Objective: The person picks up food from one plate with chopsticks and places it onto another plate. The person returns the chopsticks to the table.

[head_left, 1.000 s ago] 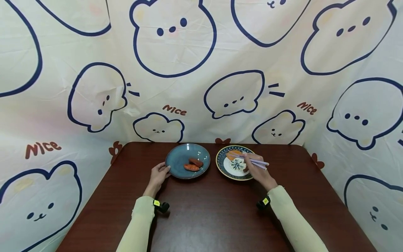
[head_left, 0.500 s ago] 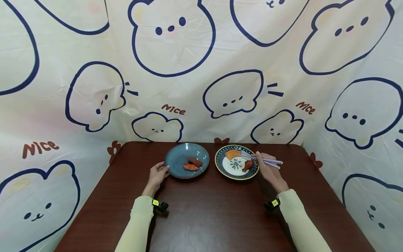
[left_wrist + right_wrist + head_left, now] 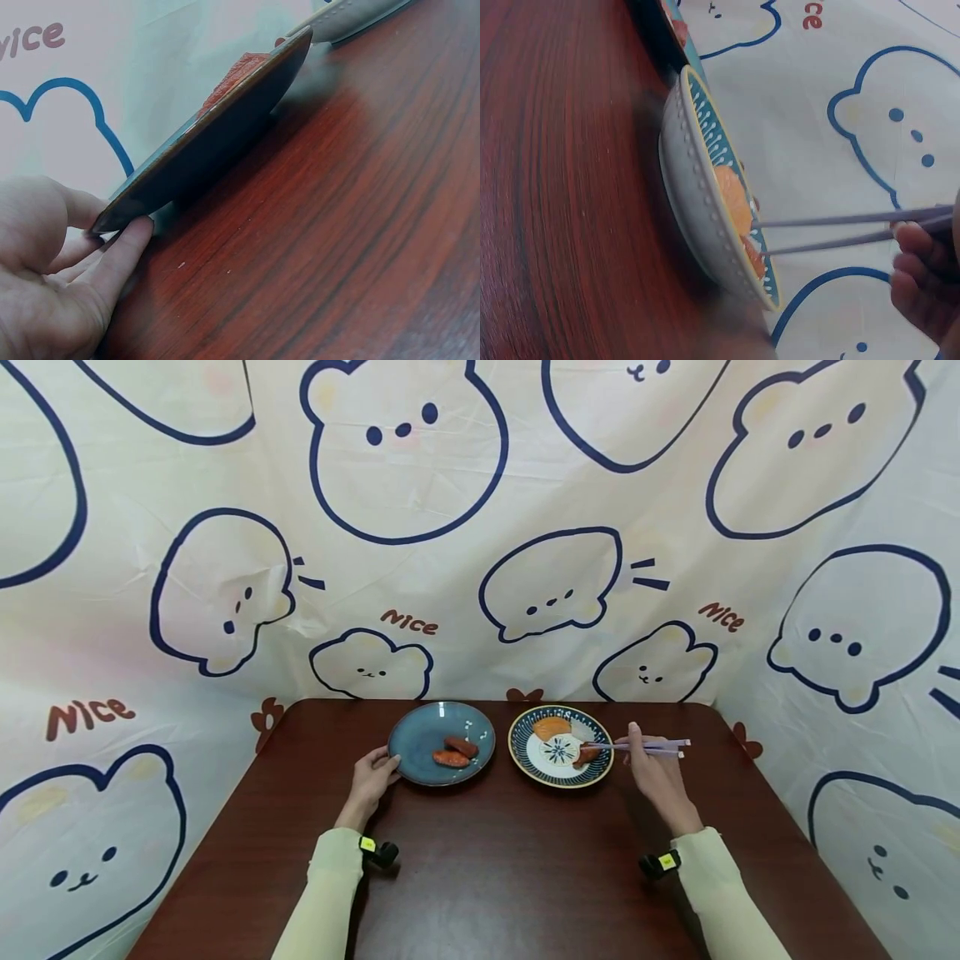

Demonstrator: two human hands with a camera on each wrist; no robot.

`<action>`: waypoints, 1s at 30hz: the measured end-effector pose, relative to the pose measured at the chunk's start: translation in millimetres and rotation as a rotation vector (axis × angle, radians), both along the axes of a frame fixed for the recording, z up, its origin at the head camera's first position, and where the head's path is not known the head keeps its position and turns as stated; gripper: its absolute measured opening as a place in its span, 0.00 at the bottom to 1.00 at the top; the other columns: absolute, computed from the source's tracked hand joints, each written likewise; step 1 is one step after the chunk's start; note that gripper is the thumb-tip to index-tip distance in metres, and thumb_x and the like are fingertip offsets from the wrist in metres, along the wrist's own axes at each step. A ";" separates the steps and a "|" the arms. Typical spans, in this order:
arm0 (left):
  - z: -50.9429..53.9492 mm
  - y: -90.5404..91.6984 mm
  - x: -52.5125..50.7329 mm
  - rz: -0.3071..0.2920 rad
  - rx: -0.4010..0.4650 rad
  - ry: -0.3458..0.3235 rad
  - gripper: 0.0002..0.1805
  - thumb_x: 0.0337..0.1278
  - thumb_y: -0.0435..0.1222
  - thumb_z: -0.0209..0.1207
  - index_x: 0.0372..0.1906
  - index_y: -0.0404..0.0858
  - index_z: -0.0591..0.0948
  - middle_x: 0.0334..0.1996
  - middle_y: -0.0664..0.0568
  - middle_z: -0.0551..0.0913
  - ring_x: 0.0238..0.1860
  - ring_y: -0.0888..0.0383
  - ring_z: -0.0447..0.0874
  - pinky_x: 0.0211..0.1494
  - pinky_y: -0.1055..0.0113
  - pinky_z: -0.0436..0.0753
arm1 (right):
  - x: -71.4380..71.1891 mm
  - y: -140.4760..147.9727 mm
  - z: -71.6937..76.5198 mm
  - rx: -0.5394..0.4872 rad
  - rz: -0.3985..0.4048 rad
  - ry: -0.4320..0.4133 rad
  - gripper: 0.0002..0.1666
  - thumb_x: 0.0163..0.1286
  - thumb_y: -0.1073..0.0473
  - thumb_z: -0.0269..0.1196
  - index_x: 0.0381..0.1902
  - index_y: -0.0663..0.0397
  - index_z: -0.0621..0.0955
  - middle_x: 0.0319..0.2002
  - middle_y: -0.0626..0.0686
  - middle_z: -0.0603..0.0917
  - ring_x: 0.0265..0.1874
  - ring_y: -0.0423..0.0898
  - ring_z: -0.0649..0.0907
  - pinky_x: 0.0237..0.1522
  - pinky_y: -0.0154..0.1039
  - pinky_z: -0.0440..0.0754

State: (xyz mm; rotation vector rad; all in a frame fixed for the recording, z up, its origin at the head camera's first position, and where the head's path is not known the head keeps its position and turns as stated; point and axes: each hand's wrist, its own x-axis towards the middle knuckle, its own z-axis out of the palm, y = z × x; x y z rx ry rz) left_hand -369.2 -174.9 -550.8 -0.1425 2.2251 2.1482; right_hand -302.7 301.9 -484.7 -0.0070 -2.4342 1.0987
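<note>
The left hand [image 3: 371, 783] pinches the left rim of a blue plate [image 3: 420, 735], thumb above and fingers below in the left wrist view. Two reddish-brown food pieces [image 3: 452, 759] lie on that plate. The right hand [image 3: 660, 785] grips light purple chopsticks [image 3: 652, 746], whose tips are at a brown food piece [image 3: 586, 756] on a patterned plate [image 3: 531, 766]. An orange piece [image 3: 552, 727] lies at that plate's back, with a whitish piece [image 3: 581, 730] beside it. In the right wrist view the chopsticks [image 3: 825, 223] stand slightly apart; whether they clamp the food I cannot tell.
Both plates stand side by side near the back edge of a dark brown table [image 3: 480, 877]. A cloth [image 3: 450, 568] printed with bear outlines hangs behind and at both sides. Each wrist wears a small black device with a yellow mark.
The right hand has moved right, and the chopstick tips have gone from the orange piece at the back to the brown piece. The left hand keeps its grip on the blue plate.
</note>
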 end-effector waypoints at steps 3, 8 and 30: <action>0.9 -0.8 1.1 -0.006 0.005 0.000 0.27 0.79 0.32 0.51 0.75 0.27 0.63 0.68 0.27 0.70 0.67 0.35 0.73 0.66 0.54 0.83 | 3.7 -4.0 2.5 0.001 -0.068 0.004 0.42 0.83 0.35 0.41 0.31 0.58 0.89 0.22 0.61 0.84 0.18 0.47 0.76 0.21 0.40 0.71; 1.3 -0.9 2.0 -0.012 0.014 -0.006 0.28 0.79 0.33 0.51 0.76 0.27 0.62 0.68 0.27 0.70 0.68 0.35 0.72 0.68 0.53 0.81 | 7.0 -9.4 5.6 0.026 -0.154 0.006 0.46 0.82 0.32 0.39 0.28 0.57 0.89 0.16 0.53 0.82 0.18 0.46 0.77 0.23 0.42 0.72; -1.5 -1.4 -2.2 0.002 0.013 -0.006 0.27 0.78 0.32 0.51 0.75 0.27 0.62 0.67 0.27 0.71 0.67 0.35 0.74 0.68 0.51 0.81 | -6.1 -18.8 -13.8 0.070 0.107 -0.115 0.38 0.83 0.37 0.45 0.34 0.61 0.87 0.22 0.52 0.77 0.25 0.48 0.75 0.25 0.37 0.72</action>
